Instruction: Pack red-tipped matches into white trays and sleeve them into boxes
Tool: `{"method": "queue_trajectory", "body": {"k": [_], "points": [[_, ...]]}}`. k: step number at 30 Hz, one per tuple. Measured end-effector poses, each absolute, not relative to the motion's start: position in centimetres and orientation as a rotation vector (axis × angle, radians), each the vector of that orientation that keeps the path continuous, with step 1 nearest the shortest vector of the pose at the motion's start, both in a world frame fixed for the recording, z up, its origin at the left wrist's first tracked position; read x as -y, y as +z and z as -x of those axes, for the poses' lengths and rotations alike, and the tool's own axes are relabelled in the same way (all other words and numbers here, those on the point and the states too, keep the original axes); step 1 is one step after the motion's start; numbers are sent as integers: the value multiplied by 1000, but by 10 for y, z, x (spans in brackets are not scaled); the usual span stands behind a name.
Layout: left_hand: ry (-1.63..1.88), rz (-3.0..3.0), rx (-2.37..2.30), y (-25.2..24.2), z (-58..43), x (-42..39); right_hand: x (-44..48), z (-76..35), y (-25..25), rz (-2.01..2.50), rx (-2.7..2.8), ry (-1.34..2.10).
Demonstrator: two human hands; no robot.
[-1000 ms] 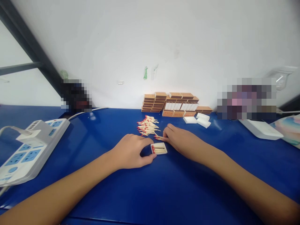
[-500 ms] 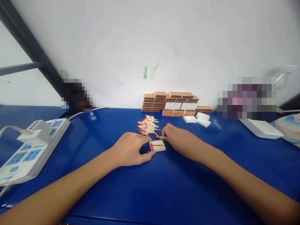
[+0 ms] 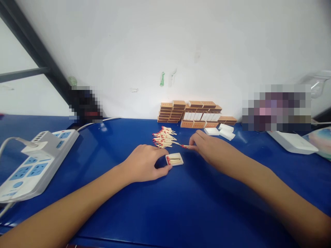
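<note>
My left hand (image 3: 147, 163) rests on the blue table, thumb and forefinger closed on the left end of a small white matchbox tray (image 3: 181, 163). Several red-tipped matches (image 3: 174, 161) lie side by side inside it, heads to the left. Off to the right and a little farther back, my right hand (image 3: 204, 144) pinches matches (image 3: 186, 146) whose red heads stick out leftward; how many is hard to tell. Behind the tray spreads a loose pile of matches (image 3: 164, 137), close to the fingertips of my right hand.
Stacked brown matchboxes (image 3: 199, 113) stand against the wall. White trays (image 3: 225, 131) lie before them on the right. A power strip (image 3: 41, 165) with a plugged-in adapter fills the left side. A white box (image 3: 292, 142) sits at the far right.
My right hand has moved right and slightly away from the tray, carrying its matches. My left hand keeps its hold on the tray, and the view has shifted slightly.
</note>
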State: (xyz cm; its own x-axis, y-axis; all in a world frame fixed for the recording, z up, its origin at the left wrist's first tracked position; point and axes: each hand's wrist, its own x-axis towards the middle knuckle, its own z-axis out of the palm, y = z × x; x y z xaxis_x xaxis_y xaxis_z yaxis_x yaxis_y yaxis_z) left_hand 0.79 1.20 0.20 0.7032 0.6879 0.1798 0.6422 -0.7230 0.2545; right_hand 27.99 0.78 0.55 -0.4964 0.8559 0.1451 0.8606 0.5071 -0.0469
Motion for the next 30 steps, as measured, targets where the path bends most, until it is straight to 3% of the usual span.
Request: {"method": "queue_trajectory", "body": {"k": [6,14,30], "points": [[395,-2759,-1061,-1,-8,-12,3,-260,8,1411,2578,121],[364,-2769,-1040,-2,-9,-10,14,-236,-4,1344,2705,16],[370,-2754,-1037,-2,-8,-11,9,-247,9,1394,2593,405]]}}
